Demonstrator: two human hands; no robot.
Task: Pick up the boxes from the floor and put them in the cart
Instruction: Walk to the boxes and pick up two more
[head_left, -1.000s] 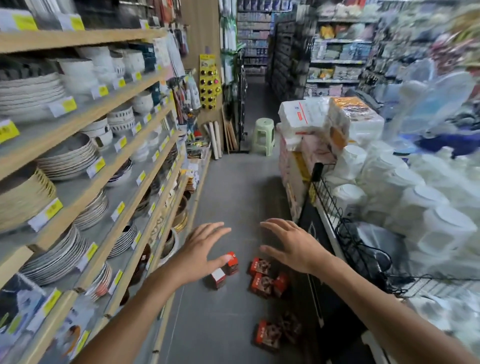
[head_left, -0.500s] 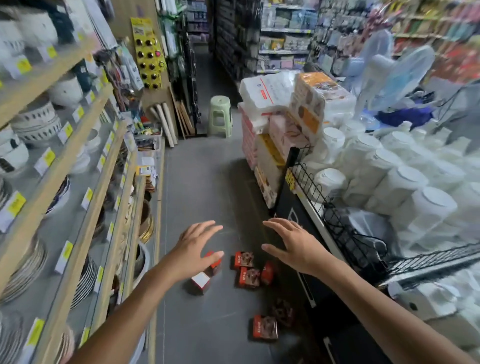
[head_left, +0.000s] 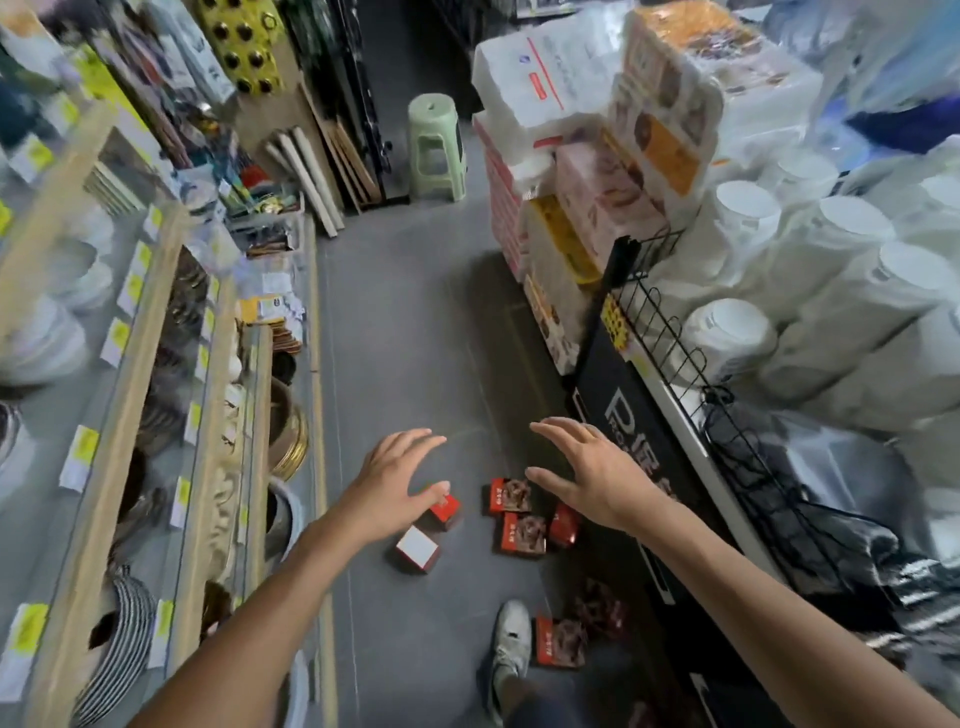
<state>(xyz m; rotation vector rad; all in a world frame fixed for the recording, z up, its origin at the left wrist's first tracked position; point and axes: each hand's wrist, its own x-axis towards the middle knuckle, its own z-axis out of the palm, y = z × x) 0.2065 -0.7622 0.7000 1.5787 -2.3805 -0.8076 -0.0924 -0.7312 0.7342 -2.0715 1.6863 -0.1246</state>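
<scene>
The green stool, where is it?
The green stool stands on the floor far up the aisle, top middle of the head view, left of the stacked white packs.

Small red boxes scattered on the grey aisle floor (head_left: 405, 322). Box with white face (head_left: 417, 547) lies tilted, white side up, nearest the left shelving edge. Red box (head_left: 441, 512) just beyond it, touching or nearly touching, partly hidden. Picture-front box (head_left: 508, 496) lies flat, printed face up, mid-aisle. Second picture-front box (head_left: 522, 533) lies flat right beside it, edges touching. Red box on edge (head_left: 565, 525) stands against that one's right side. Nearer box (head_left: 560, 643) lies flat, well apart from the cluster; a blurred dark box (head_left: 600, 605) lies just beyond it. Black wire cart (head_left: 670, 332) runs along the aisle's right side.
</scene>
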